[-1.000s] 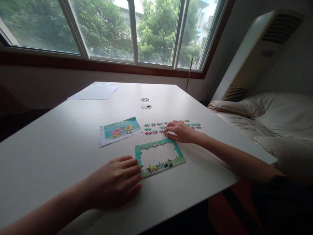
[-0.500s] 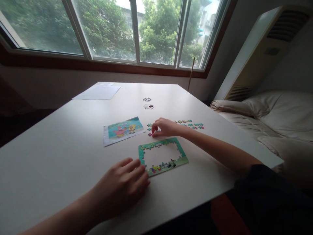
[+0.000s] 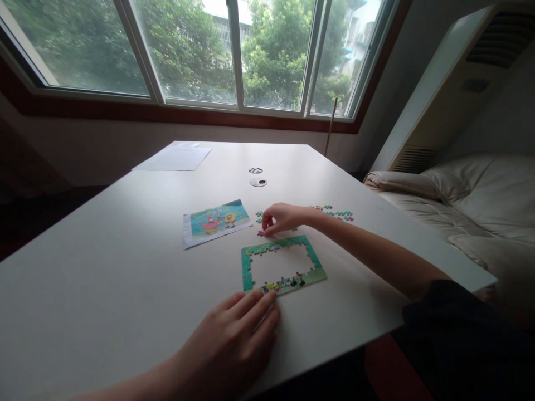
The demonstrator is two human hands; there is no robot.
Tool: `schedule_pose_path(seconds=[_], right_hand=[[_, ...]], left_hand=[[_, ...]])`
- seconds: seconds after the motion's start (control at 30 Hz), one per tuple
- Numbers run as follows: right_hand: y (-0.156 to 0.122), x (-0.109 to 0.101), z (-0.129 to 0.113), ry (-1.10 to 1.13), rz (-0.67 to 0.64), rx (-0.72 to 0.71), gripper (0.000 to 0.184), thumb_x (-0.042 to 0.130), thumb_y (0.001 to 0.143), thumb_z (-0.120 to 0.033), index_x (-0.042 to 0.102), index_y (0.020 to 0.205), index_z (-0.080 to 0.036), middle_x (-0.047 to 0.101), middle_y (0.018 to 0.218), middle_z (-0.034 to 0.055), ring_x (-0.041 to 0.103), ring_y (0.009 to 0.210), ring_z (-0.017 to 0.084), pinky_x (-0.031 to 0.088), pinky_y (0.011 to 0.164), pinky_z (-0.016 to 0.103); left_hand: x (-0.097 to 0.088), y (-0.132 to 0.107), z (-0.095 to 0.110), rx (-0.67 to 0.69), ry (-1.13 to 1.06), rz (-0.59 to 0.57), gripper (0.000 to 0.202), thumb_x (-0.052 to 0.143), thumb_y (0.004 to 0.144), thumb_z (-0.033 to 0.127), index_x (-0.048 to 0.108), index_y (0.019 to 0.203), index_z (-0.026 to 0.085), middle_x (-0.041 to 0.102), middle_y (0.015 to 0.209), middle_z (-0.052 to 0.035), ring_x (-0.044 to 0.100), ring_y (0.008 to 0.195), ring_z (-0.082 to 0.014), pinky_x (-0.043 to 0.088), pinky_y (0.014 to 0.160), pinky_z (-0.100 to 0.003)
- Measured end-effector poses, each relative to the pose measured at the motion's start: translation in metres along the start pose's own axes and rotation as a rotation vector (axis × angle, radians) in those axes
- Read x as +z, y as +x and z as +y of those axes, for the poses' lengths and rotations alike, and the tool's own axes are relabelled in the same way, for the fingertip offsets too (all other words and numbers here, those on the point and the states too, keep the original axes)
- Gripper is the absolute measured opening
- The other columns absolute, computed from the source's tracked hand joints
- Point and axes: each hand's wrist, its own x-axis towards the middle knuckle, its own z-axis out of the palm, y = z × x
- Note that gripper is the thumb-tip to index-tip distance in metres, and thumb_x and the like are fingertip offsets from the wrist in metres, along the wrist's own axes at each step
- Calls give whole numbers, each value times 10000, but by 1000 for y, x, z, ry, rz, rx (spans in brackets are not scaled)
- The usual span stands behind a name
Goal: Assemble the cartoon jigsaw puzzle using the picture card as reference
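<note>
My left hand (image 3: 238, 334) lies with its fingers stretched out, the fingertips at the near-left edge of the puzzle frame (image 3: 246, 273). The frame is a green border of joined jigsaw pieces around a bare white middle. Beyond it, my right hand (image 3: 282, 217) is closed in a pinch on a pink puzzle piece (image 3: 261, 233) at the tabletop. More loose puzzle pieces (image 3: 345, 214) lie in rows to the right, partly hidden behind my right hand and forearm. A printed cartoon picture (image 3: 219, 220) on white paper lies left of my right hand.
The white table (image 3: 125, 278) carries two round dark-patterned discs (image 3: 258, 182) near its middle and paper sheets (image 3: 175, 159) at the far left. A thin stick (image 3: 330, 127) leans by the window. A pale leather sofa (image 3: 480, 195) stands at the right.
My left hand has slid right and toward me, from the frame's left side to its near edge. My right hand stays at the pink puzzle piece. The view has shifted slightly.
</note>
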Motion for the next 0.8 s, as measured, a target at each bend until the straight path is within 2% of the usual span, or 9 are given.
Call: schedule_pose_path(seconds=[0.23,0.43,0.6,0.67,0.8], right_hand=[[5,-5,-2,9,-46,13,233,656,690,-280,666,878,-143,658,880,45,553,721,117,391,621,223],[2,3,1,74,42,-102,127,649,699,-218,621,797,-142,644,835,20,526,708,97,381,623,212],[-15,8,1,206,131,-186,95,622,728,-159,613,818,-127,610,760,2,497,660,78,390,599,204],[-27,8,-2,297,111,-231,99,606,759,-167,615,847,-121,618,772,9,511,679,78,412,618,207],[-51,8,-15,450,-39,-294,125,589,801,-190,629,889,-111,660,825,34,561,715,80,454,669,220]], left_hand=[[2,0,1,-11,-48,18,249,383,869,107,601,988,137,664,1013,-112,632,821,-220,534,659,-334],[4,-2,1,-17,-52,-2,236,406,866,119,611,983,132,660,1045,-112,627,843,-239,533,667,-353],[3,-2,1,-12,-32,-9,245,390,867,114,608,979,125,659,1045,-124,632,859,-247,530,665,-357],[3,-2,2,1,-14,1,254,376,870,106,608,971,118,659,1044,-133,637,863,-245,527,658,-345],[2,-2,4,14,36,10,267,366,873,90,604,991,109,659,1049,-137,639,888,-242,518,664,-332]])
